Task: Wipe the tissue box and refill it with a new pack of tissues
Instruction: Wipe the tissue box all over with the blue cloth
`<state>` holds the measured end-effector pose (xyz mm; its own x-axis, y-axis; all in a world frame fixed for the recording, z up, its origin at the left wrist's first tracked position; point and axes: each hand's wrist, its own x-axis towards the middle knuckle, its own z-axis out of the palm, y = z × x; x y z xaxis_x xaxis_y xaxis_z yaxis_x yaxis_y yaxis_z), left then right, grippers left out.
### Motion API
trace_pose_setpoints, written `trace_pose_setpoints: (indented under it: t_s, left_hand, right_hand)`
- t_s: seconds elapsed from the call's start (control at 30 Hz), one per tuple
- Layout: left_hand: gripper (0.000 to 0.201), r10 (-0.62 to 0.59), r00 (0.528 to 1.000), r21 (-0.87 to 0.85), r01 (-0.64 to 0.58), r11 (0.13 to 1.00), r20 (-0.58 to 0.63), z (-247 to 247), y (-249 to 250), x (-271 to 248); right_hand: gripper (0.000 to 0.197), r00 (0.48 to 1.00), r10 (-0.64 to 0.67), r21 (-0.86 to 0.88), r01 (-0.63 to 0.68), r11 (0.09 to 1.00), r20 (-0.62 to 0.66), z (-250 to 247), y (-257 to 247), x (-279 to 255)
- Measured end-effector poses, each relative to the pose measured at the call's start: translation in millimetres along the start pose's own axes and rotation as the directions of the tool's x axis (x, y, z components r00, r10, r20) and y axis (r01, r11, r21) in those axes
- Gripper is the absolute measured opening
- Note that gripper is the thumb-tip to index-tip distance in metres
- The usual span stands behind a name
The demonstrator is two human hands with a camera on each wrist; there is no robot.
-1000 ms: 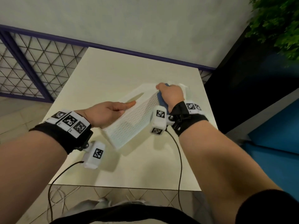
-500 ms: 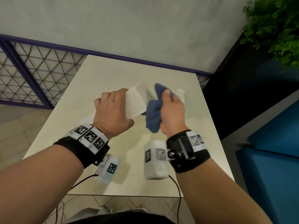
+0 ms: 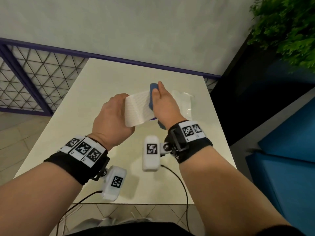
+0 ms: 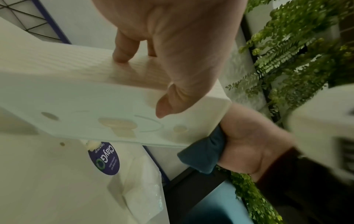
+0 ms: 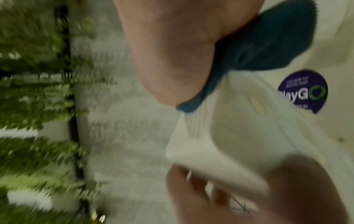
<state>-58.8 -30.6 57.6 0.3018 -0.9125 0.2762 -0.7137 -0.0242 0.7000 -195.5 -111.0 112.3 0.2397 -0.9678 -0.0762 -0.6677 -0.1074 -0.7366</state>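
Above the table, lifted clear of the top, the tissue box sits tilted betw. both hands. Left hand has it by one end, fingers curled round the ribbed side w/ thumb on the flat underside. Right hand is curled round a blue cloth and presses it against the box's far face. Box looks like stiff moulded plastic, white, prob. light since one hand carries it; ribbed sides should give decent friction, the smooth base less so. Best hold, I'd say, is across the short end as now, thumb opposing fingers, so the long faces stay free for the cloth. Cloth is soft, bunches easily. New pack of tissues, in clear crinkly wrap, lies on the table just beyond the right hand; soft and squashy, likely slippery film, so take it by the edges. Head view gives the overall layout but hides the box's underside. Left wrist cam shows that base w/ round feet and a moulded catch, plus the purple sticker on the pack. Right wrist cam is badly motion-blurred; only cloth, box edge and sticker are readable there. Wiping stage, refill not begun.
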Motion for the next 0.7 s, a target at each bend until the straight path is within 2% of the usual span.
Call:
trace_pose_setpoints:
  t_s: [0.07,0.13,0.2,0.27,0.3,0.37,0.43,0.47,0.53,0.57,0.63,0.7]
  left_hand:
    - [0.071,-0.002,1.000,0.000,0.002,1.000,0.026,2,1,1]
    - [0.061,-0.002,0.999,-0.016,0.003,1.000,0.046,2,1,3]
    - [0.055,-0.008,0.999,-0.049,0.010,0.999,0.035,2,-1,5]
    - [0.066,0.003,1.000,-0.032,-0.002,0.999,0.010,0,-5,5]
    - [0.073,0.012,1.000,-0.020,-0.012,1.000,0.013,-2,-6,5]
    - [0.077,0.031,0.999,-0.022,-0.031,0.999,0.028,-5,-5,6]
    - [0.078,0.031,0.998,-0.023,-0.030,0.999,0.048,-8,-4,10]
    - [0.079,0.033,0.998,-0.024,-0.032,0.999,0.052,-8,-4,13]
    - [0.076,0.060,0.996,-0.018,-0.059,0.998,0.061,-9,-2,19]
    - [0.073,0.080,0.995,-0.024,-0.078,0.997,0.063,-11,-1,22]
    - [0.074,0.084,0.995,-0.051,-0.081,0.995,0.051,-17,0,23]
    - [0.075,0.083,0.996,-0.047,-0.081,0.996,0.040,-23,1,21]
  right_hand:
    - [0.055,1.000,0.025,-0.113,-0.023,0.993,0.016,14,-13,-14]
    - [0.056,0.996,-0.051,-0.189,0.063,0.980,0.066,32,-25,-36]
    - [0.055,0.986,-0.150,-0.193,0.163,0.968,0.077,38,-24,-45]
    - [0.052,0.981,-0.186,-0.127,0.191,0.973,0.053,31,-13,-29]
    - [0.051,0.986,-0.162,-0.072,0.164,0.984,0.029,23,-7,-18]
    - [0.052,0.999,-0.035,0.071,0.037,0.997,-0.027,9,2,0]
    - [0.053,0.999,0.029,0.065,-0.027,0.998,-0.033,9,-2,1]
    - [0.053,1.000,0.008,-0.013,-0.008,1.000,-0.027,13,-9,-4]
    - [0.052,0.993,-0.115,-0.156,0.116,0.981,0.017,23,-23,-17]
    - [0.051,0.983,-0.180,-0.174,0.183,0.968,0.037,27,-28,-23]
    - [0.048,0.964,-0.264,-0.165,0.265,0.950,0.027,26,-27,-21]
    - [0.042,0.979,-0.193,-0.038,0.191,0.981,-0.065,11,-21,-7]
